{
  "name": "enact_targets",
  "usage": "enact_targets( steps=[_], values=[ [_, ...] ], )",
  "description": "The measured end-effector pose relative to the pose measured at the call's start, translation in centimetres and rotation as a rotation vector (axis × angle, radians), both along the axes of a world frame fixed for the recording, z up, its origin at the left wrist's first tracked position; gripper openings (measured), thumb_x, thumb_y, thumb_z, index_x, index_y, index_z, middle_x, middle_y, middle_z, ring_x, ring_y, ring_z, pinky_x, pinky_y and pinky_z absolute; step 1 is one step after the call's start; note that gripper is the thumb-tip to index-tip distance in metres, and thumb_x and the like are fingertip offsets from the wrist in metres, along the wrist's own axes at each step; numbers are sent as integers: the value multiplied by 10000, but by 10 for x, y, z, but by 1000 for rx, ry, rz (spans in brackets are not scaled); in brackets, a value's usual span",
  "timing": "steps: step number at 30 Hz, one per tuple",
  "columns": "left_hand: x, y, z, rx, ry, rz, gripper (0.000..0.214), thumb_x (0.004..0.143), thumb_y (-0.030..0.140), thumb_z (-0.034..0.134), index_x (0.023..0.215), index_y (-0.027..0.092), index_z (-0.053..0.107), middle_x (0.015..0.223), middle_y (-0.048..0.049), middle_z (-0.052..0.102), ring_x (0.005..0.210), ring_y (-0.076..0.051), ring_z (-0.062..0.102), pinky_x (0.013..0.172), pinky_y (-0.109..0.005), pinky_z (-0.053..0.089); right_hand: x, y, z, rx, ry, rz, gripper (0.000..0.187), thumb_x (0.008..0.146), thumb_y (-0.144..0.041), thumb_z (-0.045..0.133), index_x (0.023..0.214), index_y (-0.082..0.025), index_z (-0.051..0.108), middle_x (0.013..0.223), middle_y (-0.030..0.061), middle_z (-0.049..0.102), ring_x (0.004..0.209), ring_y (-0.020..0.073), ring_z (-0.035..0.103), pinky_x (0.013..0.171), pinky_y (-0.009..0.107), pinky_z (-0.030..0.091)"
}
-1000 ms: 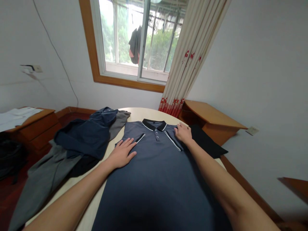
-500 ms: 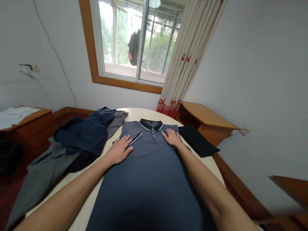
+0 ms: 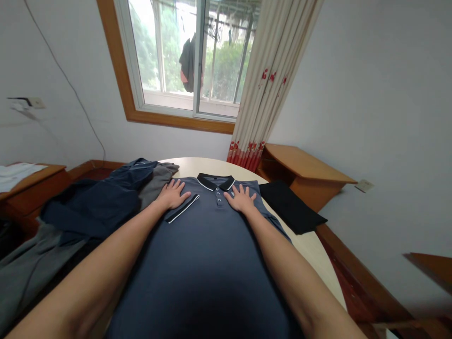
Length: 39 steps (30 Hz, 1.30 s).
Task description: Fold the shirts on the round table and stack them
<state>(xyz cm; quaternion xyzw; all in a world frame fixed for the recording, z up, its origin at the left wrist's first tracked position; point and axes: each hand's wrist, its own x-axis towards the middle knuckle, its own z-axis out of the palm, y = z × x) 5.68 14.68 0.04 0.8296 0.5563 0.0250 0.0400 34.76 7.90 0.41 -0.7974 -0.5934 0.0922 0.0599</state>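
The left hand [image 3: 173,194] is now resting farther toward the shoulder of the grey polo shirt [image 3: 212,245] than half a second ago, so the sleeve band [image 3: 182,209] is lying more fully in view, just nearer the wearer than those fingers; the two palms now seem to be pressing more evenly. The fingers of both hands are spreading apart, clamping nothing. The right hand [image 3: 241,199] is lying flat on the chest, and the collar [image 3: 205,181] is sitting between and slightly beyond the two sets of fingertips. Left of the left fingers, a clothes pile [image 3: 102,197] is crowding close. Right of the right fingers, past the shirt's edge, black cloth [image 3: 291,207] is overhanging the table [image 3: 314,252], whose pale top is offering some room nearer the wearer and beyond the collar.
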Motion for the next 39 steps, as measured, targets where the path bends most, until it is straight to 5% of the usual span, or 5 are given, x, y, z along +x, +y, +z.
enact_targets(
  steps=[9, 13, 20, 30, 39],
  values=[
    [4, 49, 0, -24, 6, 33, 854, 942, 715, 198, 1603, 174, 223, 1676, -86, 117, 1537, -357, 53, 1217, -522, 145, 16, 38, -3, 30, 1, -14, 868, 903, -795, 219, 1592, -268, 247, 1679, 109, 115, 1519, 426, 34, 1127, 739, 31],
    [13, 46, 9, -13, 57, 32, 796, 977, 637, 199, 1597, 138, 237, 1670, -107, 146, 1536, -350, 78, 1219, -515, 129, 10, 38, 3, 52, -54, -18, 825, 946, -729, 226, 1589, -213, 264, 1665, 138, 167, 1511, 431, 86, 1143, 708, 40],
    [31, -33, 7, 144, 2, -137, 677, 1022, 478, 207, 1549, 75, 339, 1637, -148, 247, 1516, -309, 218, 1208, -511, 181, -26, -7, 2, 179, -173, 105, 701, 1011, -563, 243, 1560, -135, 328, 1632, 154, 272, 1509, 374, 158, 1191, 595, 29],
    [-4, -147, -5, 85, -41, -254, 664, 1020, 506, 265, 1556, 123, 340, 1639, -111, 236, 1527, -268, 192, 1228, -496, 146, -60, -115, 1, 125, -17, 265, 668, 1017, -541, 275, 1554, -151, 347, 1644, 118, 246, 1529, 279, 172, 1214, 539, 101],
    [-35, -226, 1, 16, -60, -320, 641, 1007, 562, 296, 1553, 235, 365, 1645, -56, 226, 1530, -265, 180, 1219, -510, 165, -33, -202, -4, 143, -26, 269, 666, 1009, -558, 291, 1545, -170, 372, 1639, 97, 266, 1527, 253, 192, 1222, 490, 129]
  ],
)
